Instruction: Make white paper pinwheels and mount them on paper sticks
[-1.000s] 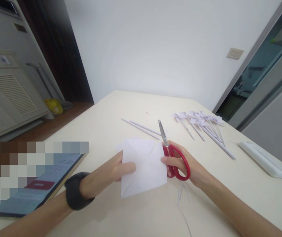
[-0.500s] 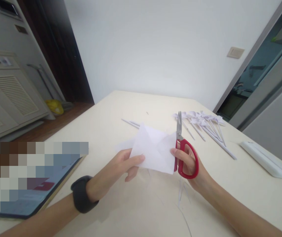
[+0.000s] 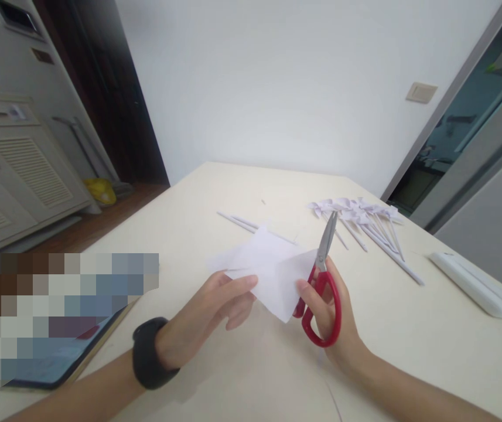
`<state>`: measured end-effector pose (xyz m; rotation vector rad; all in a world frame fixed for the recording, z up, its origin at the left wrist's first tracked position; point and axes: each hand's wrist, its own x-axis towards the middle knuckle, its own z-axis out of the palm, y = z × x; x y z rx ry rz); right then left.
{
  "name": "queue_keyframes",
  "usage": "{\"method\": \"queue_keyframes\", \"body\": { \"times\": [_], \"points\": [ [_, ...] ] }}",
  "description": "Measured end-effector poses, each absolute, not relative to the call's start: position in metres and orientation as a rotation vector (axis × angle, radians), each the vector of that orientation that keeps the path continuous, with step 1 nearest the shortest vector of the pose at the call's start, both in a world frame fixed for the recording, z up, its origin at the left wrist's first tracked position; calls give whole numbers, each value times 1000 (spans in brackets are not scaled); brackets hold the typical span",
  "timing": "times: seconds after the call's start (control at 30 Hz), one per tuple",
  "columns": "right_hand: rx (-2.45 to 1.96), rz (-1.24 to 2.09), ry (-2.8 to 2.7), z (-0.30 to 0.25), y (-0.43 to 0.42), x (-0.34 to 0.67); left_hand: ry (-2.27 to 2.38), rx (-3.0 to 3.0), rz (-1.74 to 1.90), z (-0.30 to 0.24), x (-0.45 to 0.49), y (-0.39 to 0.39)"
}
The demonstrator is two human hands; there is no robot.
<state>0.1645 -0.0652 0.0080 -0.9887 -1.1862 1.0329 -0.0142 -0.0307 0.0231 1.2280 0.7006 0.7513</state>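
Note:
My left hand (image 3: pixel 209 310), with a black band on the wrist, pinches the left edge of a creased white paper square (image 3: pixel 270 269) held just above the cream table (image 3: pixel 409 346). My right hand (image 3: pixel 325 319) grips red-handled scissors (image 3: pixel 321 293), blades closed and pointing up and away. Its thumb also presses on the paper's right corner. Both hands hold the sheet between them near the table's middle.
A bunch of white paper pinwheels on sticks (image 3: pixel 360 223) lies at the back right. Thin white sticks (image 3: pixel 244 223) lie behind the paper. A white flat box (image 3: pixel 474 284) sits at far right. A tablet (image 3: pixel 57 357) lies at the left edge.
The paper has turned and tipped flatter between my hands. The scissors swung from pointing left of upright to leaning right, and my right hand moved slightly lower.

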Motion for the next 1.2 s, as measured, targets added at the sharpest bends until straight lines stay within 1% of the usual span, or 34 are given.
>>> {"method": "queue_keyframes", "body": {
  "times": [0.1,0.2,0.37,0.5,0.6,0.73,0.9,1.0,1.2],
  "points": [
    [-987,1011,-1182,9,-69,164,672,1324,632,21,-11,-35],
    [-1003,1056,-1218,15,-71,166,798,1400,624,22,-9,-39],
    [-1015,1169,-1259,28,-67,172,992,1507,816,33,-13,-36],
    [-1079,1355,-1302,26,-62,174,1136,1570,1032,39,-21,-29],
    [-1016,1485,-1335,20,-63,171,1124,1567,1170,38,-26,-25],
    [-867,1657,-1422,16,-71,167,1052,1503,1247,38,-26,-25],
    [-815,1687,-1590,20,-72,173,1059,1464,1312,41,-25,-27],
    [-803,1684,-1661,23,-69,175,1044,1482,1298,40,-25,-27],
    [-697,1785,-1615,22,-72,172,1048,1566,1075,33,-21,-31]
  ]
}}
